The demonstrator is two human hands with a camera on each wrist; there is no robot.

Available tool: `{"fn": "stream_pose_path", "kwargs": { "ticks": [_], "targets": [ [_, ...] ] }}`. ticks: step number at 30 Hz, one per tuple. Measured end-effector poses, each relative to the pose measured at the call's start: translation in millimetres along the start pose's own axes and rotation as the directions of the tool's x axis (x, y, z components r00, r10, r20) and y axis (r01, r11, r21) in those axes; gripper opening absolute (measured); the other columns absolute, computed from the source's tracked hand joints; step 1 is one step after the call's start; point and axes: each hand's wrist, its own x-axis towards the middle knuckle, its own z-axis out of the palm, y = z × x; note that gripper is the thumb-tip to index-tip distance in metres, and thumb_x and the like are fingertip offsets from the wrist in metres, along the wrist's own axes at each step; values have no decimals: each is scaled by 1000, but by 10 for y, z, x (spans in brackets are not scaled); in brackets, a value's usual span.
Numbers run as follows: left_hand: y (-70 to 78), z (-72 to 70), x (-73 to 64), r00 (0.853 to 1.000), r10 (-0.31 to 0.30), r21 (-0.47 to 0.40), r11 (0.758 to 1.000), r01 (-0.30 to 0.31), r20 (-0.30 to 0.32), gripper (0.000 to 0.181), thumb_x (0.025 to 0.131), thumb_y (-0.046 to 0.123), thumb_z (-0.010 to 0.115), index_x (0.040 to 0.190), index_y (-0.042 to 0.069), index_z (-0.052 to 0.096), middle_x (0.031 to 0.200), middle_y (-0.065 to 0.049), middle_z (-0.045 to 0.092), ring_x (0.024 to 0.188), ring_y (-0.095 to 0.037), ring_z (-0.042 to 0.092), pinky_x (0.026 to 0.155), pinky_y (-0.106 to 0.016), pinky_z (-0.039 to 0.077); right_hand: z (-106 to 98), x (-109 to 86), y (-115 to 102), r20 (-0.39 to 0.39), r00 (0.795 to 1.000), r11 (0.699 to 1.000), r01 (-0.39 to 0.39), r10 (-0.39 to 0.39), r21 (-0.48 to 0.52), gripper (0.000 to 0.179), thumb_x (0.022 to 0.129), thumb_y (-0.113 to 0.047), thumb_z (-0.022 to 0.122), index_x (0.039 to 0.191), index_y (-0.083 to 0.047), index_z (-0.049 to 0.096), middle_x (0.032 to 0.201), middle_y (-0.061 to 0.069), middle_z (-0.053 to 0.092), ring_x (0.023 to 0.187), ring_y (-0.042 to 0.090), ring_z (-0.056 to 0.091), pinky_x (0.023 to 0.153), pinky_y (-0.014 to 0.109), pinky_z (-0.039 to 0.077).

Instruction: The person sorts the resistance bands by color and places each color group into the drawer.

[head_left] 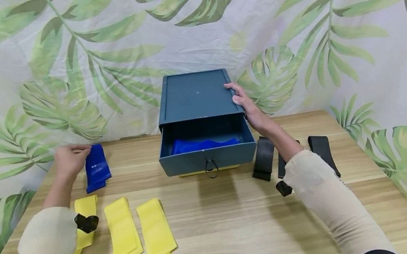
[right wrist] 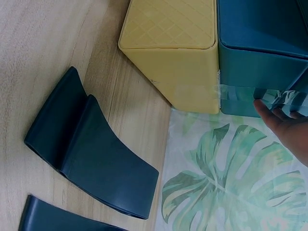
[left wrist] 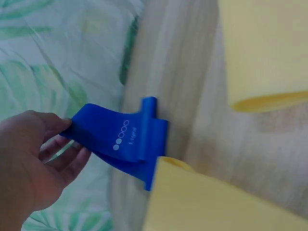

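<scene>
My left hand (head_left: pixel 68 160) pinches the upper end of a blue resistance band (head_left: pixel 97 170) at the table's left. Its folded lower end lies on the wood, while the held end is raised in the left wrist view. My right hand (head_left: pixel 247 102) rests on the right side and top edge of a dark teal drawer box (head_left: pixel 197 97), fingers fairly straight against it in the right wrist view. The box's drawer (head_left: pixel 188 163) is pulled out toward me, with blue bands (head_left: pixel 205 145) lying inside. A black loop (head_left: pixel 211 169) hangs from the drawer front as its pull.
Beneath the teal box sits a yellow box (right wrist: pixel 168 72). Three folded yellow bands (head_left: pixel 123 228) lie at the front left of the table (head_left: pixel 221 231). Several black bands (head_left: pixel 264 158) lie right of the boxes, partly hidden by my right arm. A leaf-patterned cloth (head_left: pixel 114 41) hangs behind.
</scene>
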Motion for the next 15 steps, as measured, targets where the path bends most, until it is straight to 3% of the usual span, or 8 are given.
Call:
{"fn": "stream_pose_path", "kwargs": {
  "ticks": [4,7,10,13,15],
  "targets": [
    [178,-102,-76,999,51,1,999,-51,10,27,103,4,53,117,-10,72,115,-34,67,70,2,56,51,-27,44,4,-2,7,1,1000,1000,4,-4,4,66,99,-34,34,159,-7,26,169,13,6,150,41,17,121,62,15],
    [285,-159,-129,995,100,-2,995,-100,-11,24,101,0,55,112,-9,74,106,-29,71,69,1,58,50,-26,44,8,-5,3,3,1000,1000,2,-2,8,66,99,-34,34,159,-7,26,169,14,7,148,41,19,120,63,16],
    [366,-205,-177,988,150,-14,988,-151,-46,21,98,-2,58,108,-9,75,88,-5,74,66,3,56,50,-24,43,11,-8,-5,4,1000,1000,-4,4,7,66,99,-33,34,159,-7,26,169,14,7,148,41,20,120,63,18],
    [447,-240,-235,975,208,-28,977,-210,-78,19,97,-3,61,104,-9,77,83,24,64,70,11,54,54,-17,43,12,-10,-11,5,1000,1000,-8,8,6,66,99,-34,34,160,-8,26,169,14,7,148,41,20,120,63,18],
    [504,-258,-282,965,244,-32,968,-248,-92,18,97,-4,61,104,-9,77,85,33,55,72,12,53,54,-14,41,14,-12,-14,5,1000,1000,-8,8,6,67,99,-34,34,160,-9,26,169,13,6,149,41,19,120,63,17]
  ]
}}
